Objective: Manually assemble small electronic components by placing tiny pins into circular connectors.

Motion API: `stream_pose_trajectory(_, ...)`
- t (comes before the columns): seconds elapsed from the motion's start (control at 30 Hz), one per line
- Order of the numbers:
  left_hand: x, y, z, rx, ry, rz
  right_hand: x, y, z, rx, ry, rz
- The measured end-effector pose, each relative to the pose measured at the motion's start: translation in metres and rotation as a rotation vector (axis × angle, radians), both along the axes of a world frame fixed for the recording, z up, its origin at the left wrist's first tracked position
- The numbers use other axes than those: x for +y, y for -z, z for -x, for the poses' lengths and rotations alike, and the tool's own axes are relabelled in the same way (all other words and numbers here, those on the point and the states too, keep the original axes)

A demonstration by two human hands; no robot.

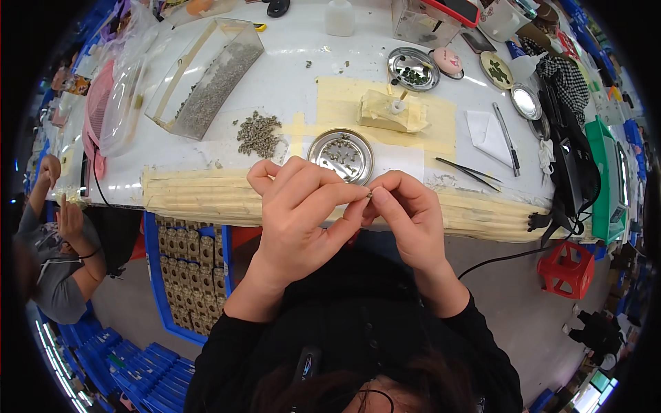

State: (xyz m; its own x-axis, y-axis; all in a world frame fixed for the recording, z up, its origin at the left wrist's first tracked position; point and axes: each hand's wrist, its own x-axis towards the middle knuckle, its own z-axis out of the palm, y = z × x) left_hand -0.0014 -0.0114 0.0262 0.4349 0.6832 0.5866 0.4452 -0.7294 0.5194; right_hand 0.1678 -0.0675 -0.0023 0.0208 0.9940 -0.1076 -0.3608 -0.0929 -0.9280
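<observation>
My left hand (303, 217) and my right hand (410, 217) meet over the front edge of the table, thumbs and forefingers pinched together. Between the fingertips is a tiny brownish part (369, 195), mostly covered and too small to name. Just beyond them is a round metal dish (313, 153) with several small metallic pieces in it. To its left, a heap of small grey-brown parts (259, 135) lies on the white table. A tape-wrapped block (382, 115) with a small white holder on top stands behind the dish, to the right.
A clear bin (219, 79) of grey parts tilts at the back left. Black tweezers (468, 172) and a pen (506, 138) lie at right, near a round dish of dark green pieces (413, 71). Another person's hands (69, 217) show at far left, above a blue crate (165, 303).
</observation>
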Motion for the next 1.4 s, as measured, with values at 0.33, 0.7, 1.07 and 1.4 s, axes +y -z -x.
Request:
stream_pose_trajectory(0.33,0.001,0.003,-0.001,0.001,-0.009,-0.017,0.002,0.004,0.001,-0.188,0.063,-0.135)
stream_pose_trajectory(0.7,0.001,0.006,0.002,-0.073,0.013,-0.007,0.004,-0.004,0.001,-0.026,-0.062,-0.1)
stream_pose_trajectory(1.07,0.0,0.009,0.003,-0.024,-0.055,-0.083,0.003,0.009,0.01,-0.594,0.27,-0.39)
stream_pose_trajectory(1.4,-0.002,0.013,0.009,-0.022,-0.084,-0.079,0.009,0.005,0.018,-0.928,0.352,-0.566)
